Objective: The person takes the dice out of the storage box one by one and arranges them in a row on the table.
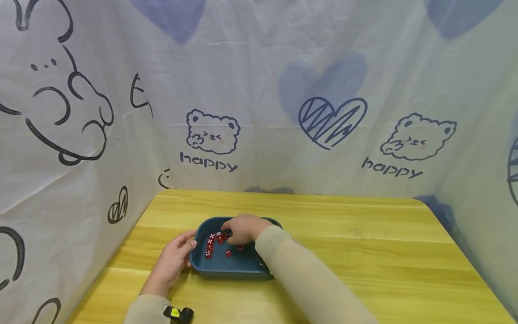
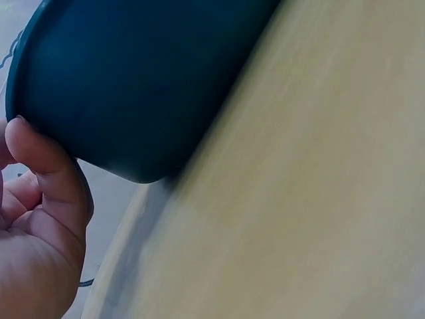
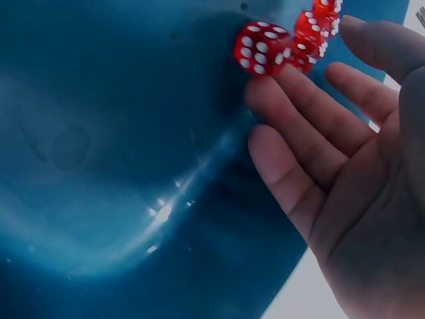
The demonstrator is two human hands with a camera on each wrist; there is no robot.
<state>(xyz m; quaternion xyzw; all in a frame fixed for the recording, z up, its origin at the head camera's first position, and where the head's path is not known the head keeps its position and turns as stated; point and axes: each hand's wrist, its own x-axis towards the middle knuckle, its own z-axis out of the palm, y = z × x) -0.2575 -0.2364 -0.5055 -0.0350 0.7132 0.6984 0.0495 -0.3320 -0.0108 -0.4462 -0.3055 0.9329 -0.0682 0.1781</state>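
Observation:
A dark blue plastic bin stands on the table with red dice inside. My left hand holds the bin's left end, its thumb at the rim, as the left wrist view also shows. My right hand reaches into the bin from the right, over the dice. In the right wrist view its fingers are nearly straight; the fingertips touch or nearly touch a red die with white pips, and the thumb stands apart. Most dice lie in a curved row at the bin's left; a single die lies nearer the front.
The yellow wood-grain table extends around the bin, mostly to the right. White cloth printed with hearts and bears hangs behind and at both sides. A small black device is on the left wrist.

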